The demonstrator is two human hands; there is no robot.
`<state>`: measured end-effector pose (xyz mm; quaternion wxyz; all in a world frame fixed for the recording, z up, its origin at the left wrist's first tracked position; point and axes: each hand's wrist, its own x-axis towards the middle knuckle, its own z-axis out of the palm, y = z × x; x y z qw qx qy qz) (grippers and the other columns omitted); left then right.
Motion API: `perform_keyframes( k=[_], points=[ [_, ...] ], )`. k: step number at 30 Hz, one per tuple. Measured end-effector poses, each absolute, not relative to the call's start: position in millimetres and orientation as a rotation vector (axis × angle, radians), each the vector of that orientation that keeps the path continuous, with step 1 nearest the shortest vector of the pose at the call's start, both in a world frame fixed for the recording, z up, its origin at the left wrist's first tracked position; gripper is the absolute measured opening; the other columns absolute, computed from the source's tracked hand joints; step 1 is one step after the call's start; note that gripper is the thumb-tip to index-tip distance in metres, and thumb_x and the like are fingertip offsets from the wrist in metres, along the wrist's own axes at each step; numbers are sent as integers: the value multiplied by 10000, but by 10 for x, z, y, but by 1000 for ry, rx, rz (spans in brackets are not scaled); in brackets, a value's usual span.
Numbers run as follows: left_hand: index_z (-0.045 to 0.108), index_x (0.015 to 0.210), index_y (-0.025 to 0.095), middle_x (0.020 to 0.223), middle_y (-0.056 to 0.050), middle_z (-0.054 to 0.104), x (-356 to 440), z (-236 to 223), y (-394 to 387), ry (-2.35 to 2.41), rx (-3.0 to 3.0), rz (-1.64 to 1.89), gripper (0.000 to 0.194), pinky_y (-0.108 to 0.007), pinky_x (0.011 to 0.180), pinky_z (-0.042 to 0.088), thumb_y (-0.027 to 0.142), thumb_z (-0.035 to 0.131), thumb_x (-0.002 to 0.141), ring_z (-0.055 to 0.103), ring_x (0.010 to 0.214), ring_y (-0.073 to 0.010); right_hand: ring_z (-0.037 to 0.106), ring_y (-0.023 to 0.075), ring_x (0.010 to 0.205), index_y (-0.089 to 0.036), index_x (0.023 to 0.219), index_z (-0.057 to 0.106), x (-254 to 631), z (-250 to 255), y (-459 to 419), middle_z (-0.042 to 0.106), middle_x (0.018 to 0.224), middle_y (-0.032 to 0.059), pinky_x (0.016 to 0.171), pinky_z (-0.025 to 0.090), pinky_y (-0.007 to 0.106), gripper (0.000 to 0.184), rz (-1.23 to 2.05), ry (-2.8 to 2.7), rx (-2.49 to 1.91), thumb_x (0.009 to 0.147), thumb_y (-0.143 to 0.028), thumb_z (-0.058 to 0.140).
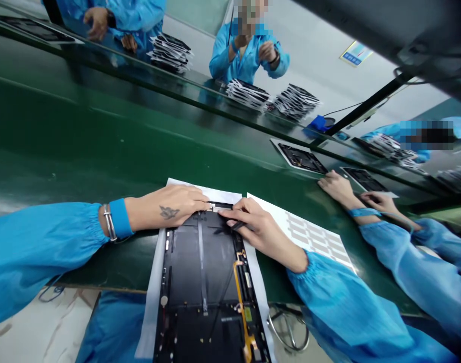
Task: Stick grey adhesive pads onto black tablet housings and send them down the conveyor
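An opened tablet housing (pixel 219 262) with black inner parts and an orange flex cable (pixel 238 287) lies lengthwise before me on a white sheet (pixel 152 302). My left hand (pixel 177 204) is at its far edge, fingers closed together on a small pale strip (pixel 217 206); what they pinch, if anything, is hidden. From the right, my right hand (pixel 256 227) reaches the same edge, its index fingertip touching beside the strip. Black tweezers (pixel 237 226) are held within its curled fingers, partly covered by them.
A white sheet with grey stickers (pixel 317 237) lies right of the tablet on the green table (pixel 82 136). A co-worker's hands (pixel 338 189) rest nearby at right. Beyond a raised ledge are stacks of panels (pixel 249 96) and more co-workers. Another tablet housing (pixel 302 157) lies farther back.
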<state>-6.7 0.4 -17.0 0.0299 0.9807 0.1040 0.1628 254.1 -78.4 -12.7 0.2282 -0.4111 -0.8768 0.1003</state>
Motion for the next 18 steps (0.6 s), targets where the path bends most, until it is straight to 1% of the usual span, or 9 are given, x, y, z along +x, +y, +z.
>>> perform_keyframes(
  k=[4,7,12,18],
  points=[
    [658,1223,119,1244,-113,686,-79,-176,13,309,3015,519,379,-375,1029,517,16,474,908,647,1164,-253,595,213,838,-207,1004,717,2654,-45,-822,631,876,71,741,490,364,229,313,-2360,-1225,947,-108,520],
    [668,1207,126,1236,-112,690,-71,-176,16,319,3009,523,371,-365,1014,525,17,479,908,654,1153,-247,604,212,851,-198,927,702,2669,-1,-795,654,882,69,745,492,352,217,365,-2311,-1278,925,-83,519],
    [686,1178,122,1208,-109,702,-44,-178,16,321,3013,539,361,-358,994,534,14,472,908,666,1120,-246,599,214,844,-203,864,678,2623,-7,-660,660,855,60,753,481,349,187,446,-2306,-1309,919,-111,525],
    [685,1180,112,1203,-111,702,-42,-175,16,336,3008,510,357,-369,969,546,14,484,902,669,1106,-257,587,212,819,-199,820,618,2479,-31,-510,624,843,62,734,456,339,146,502,-2309,-1388,916,-142,524]
  ],
)
